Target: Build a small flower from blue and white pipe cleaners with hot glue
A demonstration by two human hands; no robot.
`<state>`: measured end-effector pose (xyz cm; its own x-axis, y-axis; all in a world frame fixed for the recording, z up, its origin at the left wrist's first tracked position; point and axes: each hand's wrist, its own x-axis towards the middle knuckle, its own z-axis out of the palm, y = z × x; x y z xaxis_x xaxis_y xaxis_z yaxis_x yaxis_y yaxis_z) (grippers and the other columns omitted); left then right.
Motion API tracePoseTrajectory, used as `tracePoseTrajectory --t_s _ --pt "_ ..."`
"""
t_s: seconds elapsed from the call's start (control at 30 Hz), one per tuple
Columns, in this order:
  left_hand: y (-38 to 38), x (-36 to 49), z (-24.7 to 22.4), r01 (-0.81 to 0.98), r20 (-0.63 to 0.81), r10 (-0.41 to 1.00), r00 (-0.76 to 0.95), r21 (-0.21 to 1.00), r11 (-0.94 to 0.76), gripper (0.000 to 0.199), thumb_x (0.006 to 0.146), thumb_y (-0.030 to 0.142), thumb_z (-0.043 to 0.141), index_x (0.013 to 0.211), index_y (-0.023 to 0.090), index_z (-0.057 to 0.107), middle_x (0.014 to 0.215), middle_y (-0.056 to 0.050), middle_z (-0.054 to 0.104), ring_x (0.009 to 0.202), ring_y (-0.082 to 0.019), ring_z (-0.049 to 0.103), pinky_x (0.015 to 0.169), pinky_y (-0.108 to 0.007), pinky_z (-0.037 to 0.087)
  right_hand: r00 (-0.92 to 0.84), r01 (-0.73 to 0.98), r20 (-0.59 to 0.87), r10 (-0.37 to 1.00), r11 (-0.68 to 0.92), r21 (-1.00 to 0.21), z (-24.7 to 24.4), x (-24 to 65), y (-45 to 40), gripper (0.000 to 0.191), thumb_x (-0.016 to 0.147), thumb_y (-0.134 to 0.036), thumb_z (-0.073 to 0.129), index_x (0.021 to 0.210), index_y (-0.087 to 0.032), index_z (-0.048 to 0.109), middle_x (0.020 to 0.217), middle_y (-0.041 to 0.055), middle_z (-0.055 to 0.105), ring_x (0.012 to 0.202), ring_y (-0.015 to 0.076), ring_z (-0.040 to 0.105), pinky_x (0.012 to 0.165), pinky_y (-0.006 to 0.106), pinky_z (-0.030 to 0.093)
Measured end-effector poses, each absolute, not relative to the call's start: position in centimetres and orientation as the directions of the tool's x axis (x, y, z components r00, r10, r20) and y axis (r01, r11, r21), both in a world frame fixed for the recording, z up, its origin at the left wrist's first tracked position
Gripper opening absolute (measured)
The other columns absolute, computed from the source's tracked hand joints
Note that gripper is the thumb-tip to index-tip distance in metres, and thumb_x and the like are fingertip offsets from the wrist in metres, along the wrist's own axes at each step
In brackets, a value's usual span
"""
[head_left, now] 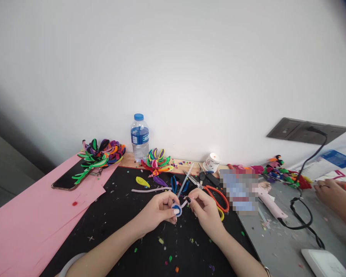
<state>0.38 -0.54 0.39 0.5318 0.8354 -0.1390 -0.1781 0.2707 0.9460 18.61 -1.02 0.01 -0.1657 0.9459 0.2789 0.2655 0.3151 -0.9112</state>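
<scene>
I see the left hand (158, 209) pinching a blue pipe-cleaner loop (177, 209) between thumb and fingers, just above the black tabletop (118, 231). The right hand (206, 209) has its fingers pressed on the loop's pale free end (184, 203). Orange-handled scissors (216, 194) lie just behind the right hand.

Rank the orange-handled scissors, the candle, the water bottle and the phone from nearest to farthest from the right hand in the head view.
1. Orange-handled scissors: just beyond the right hand.
2. Candle: farther back, by the wall.
3. Water bottle: back left, against the wall.
4. Phone: far left, on the pink paper.
</scene>
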Motion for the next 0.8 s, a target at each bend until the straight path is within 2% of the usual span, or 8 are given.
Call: tracePoseTrajectory --t_s 0.23,0.37,0.47,0.53,0.6,0.8 --pt "-0.8 0.3 0.4 -0.182 -0.134 0.797 0.589 0.939 0.293 0.015 0.07 0.022 0.065 0.081 0.016 0.056 0.065 0.002 0.053 0.057 -0.01 0.055 0.06 -0.027 0.048 -0.184 0.261 0.268 0.946 0.31 -0.914 0.0 18.4 -1.2 0.016 0.084 -0.024 0.049 0.069 -0.018 0.052 0.069 0.0003 0.05 0.053 0.0106 0.045 0.047 0.022 0.037" --pt "-0.6 0.2 0.1 -0.198 -0.141 0.828 0.543 0.937 0.29 0.016 0.071 0.025 0.065 0.082 0.017 0.056 0.066 0.003 0.052 0.059 -0.011 0.055 0.061 -0.028 0.048 -0.165 0.29 0.254 0.953 0.293 -0.911 0.2 18.7 -1.0 0.015 0.084 -0.026 0.049 0.072 -0.018 0.055 0.068 0.0005 0.051 0.052 0.0111 0.046 0.047 0.022 0.038" --pt "-0.3 0.1 0.0 -0.247 -0.125 0.88 0.459 0.933 0.262 0.026 0.071 0.025 0.065 0.094 0.02 0.053 0.067 0.004 0.051 0.06 -0.011 0.055 0.063 -0.028 0.049 -0.116 0.292 0.293 0.949 0.315 -0.903 0.5 19.3 -0.7 0.011 0.082 -0.026 0.051 0.086 -0.018 0.057 0.071 0.001 0.053 0.056 0.0123 0.048 0.05 0.023 0.04" --pt "-0.1 0.0 0.0 -0.283 -0.102 0.905 0.413 0.93 0.234 0.04 0.07 0.023 0.066 0.105 0.024 0.047 0.066 0.006 0.05 0.06 -0.011 0.056 0.063 -0.028 0.049 -0.074 0.282 0.325 0.943 0.332 -0.9 0.7 19.7 -0.6 0.014 0.082 -0.025 0.051 0.094 -0.019 0.056 0.074 0.0017 0.054 0.062 0.0134 0.051 0.054 0.024 0.041" --pt "-0.1 0.0 0.1 -0.285 -0.073 0.915 0.398 0.938 0.198 0.045 0.071 0.021 0.065 0.11 0.025 0.044 0.064 0.007 0.049 0.059 -0.011 0.056 0.062 -0.028 0.049 -0.054 0.269 0.327 0.943 0.329 -0.905 0.8 19.9 -0.5 0.016 0.083 -0.026 0.051 0.097 -0.019 0.054 0.078 0.0022 0.054 0.065 0.0136 0.051 0.056 0.024 0.041" --pt "-0.3 0.2 0.1 -0.308 -0.04 0.895 0.444 0.931 0.194 0.054 0.072 0.018 0.064 0.118 0.026 0.037 0.066 0.006 0.05 0.058 -0.011 0.057 0.059 -0.027 0.049 -0.057 0.145 0.218 0.974 0.224 -0.964 0.6 19.6 -0.2 0.019 0.088 -0.032 0.043 0.099 -0.019 0.053 0.073 -0.0001 0.052 0.052 0.0084 0.041 0.046 0.021 0.032"
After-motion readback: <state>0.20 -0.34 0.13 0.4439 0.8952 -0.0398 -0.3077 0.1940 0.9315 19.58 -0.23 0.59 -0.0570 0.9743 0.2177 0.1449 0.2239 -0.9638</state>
